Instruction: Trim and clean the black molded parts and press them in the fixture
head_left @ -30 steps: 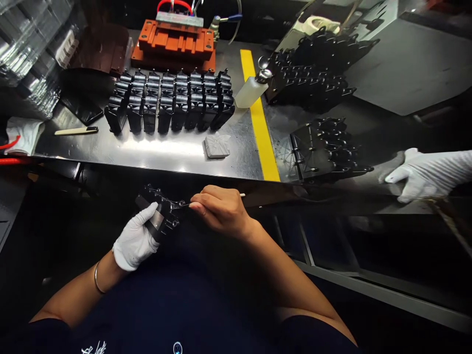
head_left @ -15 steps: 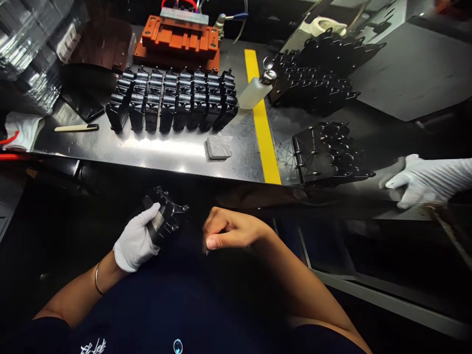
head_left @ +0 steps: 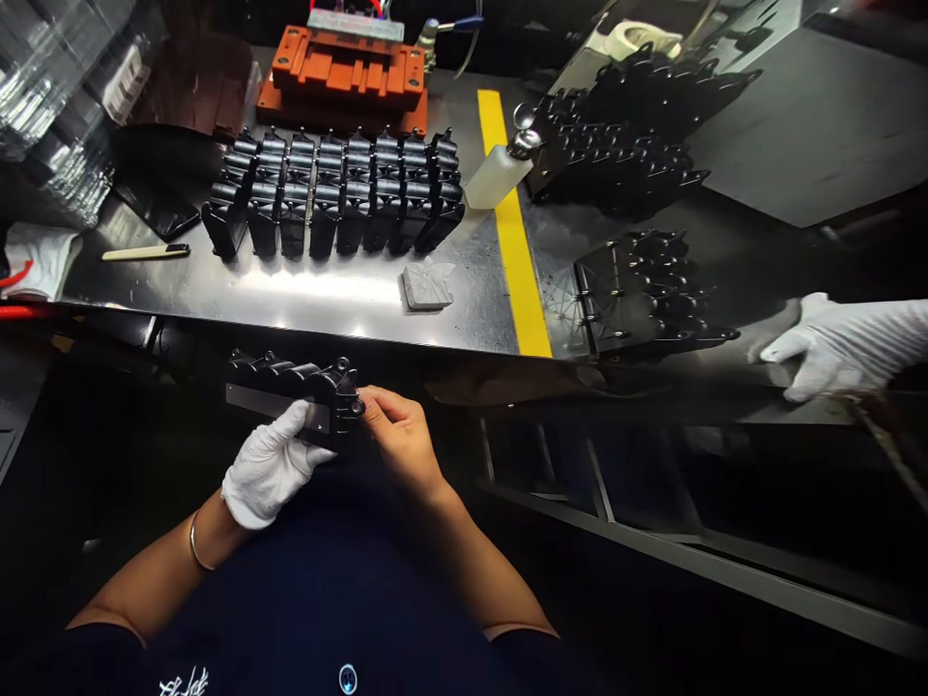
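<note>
Black part (head_left: 296,381), wavy-topped with a flat grey strip (head_left: 257,399), sits pinched in the gloved left hand (head_left: 270,472), the bare right hand (head_left: 403,437) at its end, finger grip unclear.

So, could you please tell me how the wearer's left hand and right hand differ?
The left hand wears a white glove, while the right hand is bare. The left hand has a bangle behind its wrist; the right hand shows none. The left hand grips the black part; the right hand is at one end of it, its hold unclear. Both are at that same part.
</note>
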Available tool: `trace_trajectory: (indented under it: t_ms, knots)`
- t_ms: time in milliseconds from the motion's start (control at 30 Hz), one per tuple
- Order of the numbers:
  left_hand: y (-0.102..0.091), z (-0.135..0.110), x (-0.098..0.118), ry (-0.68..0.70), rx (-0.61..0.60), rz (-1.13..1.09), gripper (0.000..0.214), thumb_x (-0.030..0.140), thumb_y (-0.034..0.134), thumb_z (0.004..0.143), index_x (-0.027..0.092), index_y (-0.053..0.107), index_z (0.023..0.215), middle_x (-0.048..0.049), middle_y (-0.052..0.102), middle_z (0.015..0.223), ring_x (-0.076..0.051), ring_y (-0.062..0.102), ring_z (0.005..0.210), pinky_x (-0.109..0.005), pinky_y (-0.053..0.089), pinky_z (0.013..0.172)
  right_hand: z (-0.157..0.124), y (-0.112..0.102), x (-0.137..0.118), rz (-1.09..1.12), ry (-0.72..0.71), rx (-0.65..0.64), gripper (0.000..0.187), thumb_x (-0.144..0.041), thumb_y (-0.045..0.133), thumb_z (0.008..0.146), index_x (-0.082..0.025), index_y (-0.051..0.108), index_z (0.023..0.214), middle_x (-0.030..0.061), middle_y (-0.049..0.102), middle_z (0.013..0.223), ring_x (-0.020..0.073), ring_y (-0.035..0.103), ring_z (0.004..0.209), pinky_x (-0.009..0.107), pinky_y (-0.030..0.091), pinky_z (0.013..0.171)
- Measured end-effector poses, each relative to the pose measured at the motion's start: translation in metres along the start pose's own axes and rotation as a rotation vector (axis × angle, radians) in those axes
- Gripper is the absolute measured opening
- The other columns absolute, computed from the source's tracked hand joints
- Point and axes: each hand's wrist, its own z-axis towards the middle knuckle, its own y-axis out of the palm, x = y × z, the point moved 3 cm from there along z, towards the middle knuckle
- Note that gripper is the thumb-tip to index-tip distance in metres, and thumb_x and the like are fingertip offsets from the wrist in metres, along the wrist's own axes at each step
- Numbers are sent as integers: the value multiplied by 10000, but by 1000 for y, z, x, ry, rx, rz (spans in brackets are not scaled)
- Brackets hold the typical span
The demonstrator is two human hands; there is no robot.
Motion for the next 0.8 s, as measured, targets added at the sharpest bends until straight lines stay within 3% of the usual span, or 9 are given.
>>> trace_trajectory:
  t_ms: [167, 233, 300, 400, 500, 667, 800]
  knots:
    - [3, -1, -5, -94, -66, -132, 534, 219, 201, 1012, 149, 696, 825, -41, 756, 853, -131, 722, 771, -190, 589, 592, -9, 15, 14, 167, -47, 312, 406, -574, 557, 834, -189, 621, 724, -20, 475, 621, 95, 419, 556, 230, 377, 509]
    - [4, -3, -2, -99, -44, -173, 522, 211, 212, 1010, 142, 687, 803, -44, 754, 806, -121, 721, 744, -176, 586, 612, -9, 13, 18, 238, -45, 356, 390, -562, 516, 866, -200, 626, 771, -39, 422, 581, 78, 362, 487, 214, 322, 440]
    - [4, -5, 2, -90, 22, -211, 489, 183, 238, 1005, 141, 677, 795, -33, 747, 750, -105, 718, 703, -161, 583, 627, -7, 5, 14, 171, -92, 281, 351, -504, 498, 899, -200, 657, 822, -41, 420, 561, 74, 351, 458, 213, 300, 418]
    - [4, -8, 9, -75, 142, -230, 437, 153, 270, 996, 129, 666, 813, -30, 739, 717, -95, 715, 678, -137, 576, 616, -8, -7, -2, -121, -323, 78, 244, -351, 526, 913, -192, 705, 867, 9, 572, 639, 105, 490, 547, 245, 400, 503]
    - [6, -10, 10, -53, 203, -190, 397, 120, 293, 981, 111, 664, 838, -44, 741, 742, -108, 719, 699, -145, 582, 622, -11, -15, -15, -321, -519, -1, 192, -221, 525, 906, -195, 715, 915, 39, 670, 739, 126, 551, 613, 267, 446, 557]
    - [9, -10, 9, -5, 207, -70, 316, 85, 367, 947, 104, 675, 879, -50, 738, 750, -121, 716, 674, -158, 588, 607, -12, -15, -18, -439, -587, -16, 196, -170, 525, 895, -173, 717, 934, 28, 619, 645, 115, 502, 555, 255, 415, 510]
    - [13, -12, 7, 13, 232, -36, 341, 69, 368, 942, 106, 676, 800, -43, 733, 728, -110, 707, 643, -147, 582, 588, -10, -16, -18, -464, -600, -29, 206, -187, 515, 904, -164, 718, 918, 21, 576, 610, 112, 485, 541, 251, 402, 497]
